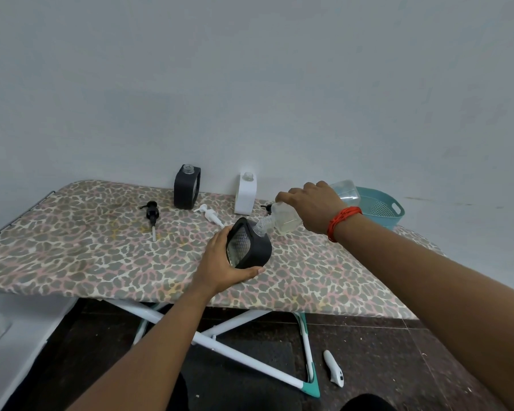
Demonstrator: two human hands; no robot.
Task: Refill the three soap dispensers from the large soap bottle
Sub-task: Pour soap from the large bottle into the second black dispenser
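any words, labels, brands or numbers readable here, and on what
None: no readable text anywhere in this view.
large soap bottle: clear, no label showing.
tilted black dispenser, upright black dispenser, white dispenser: plain faces, no print visible.
teal basket: no marking visible.
white object on the floor: dark spots near one end, too small to tell if they are signs.

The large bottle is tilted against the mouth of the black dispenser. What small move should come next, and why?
Probably raise the base of the large soap bottle a little more with the right hand, while the left hand holds the black dispenser tilted. The two necks already meet, and the little soap seen lies low along the bottle's side.
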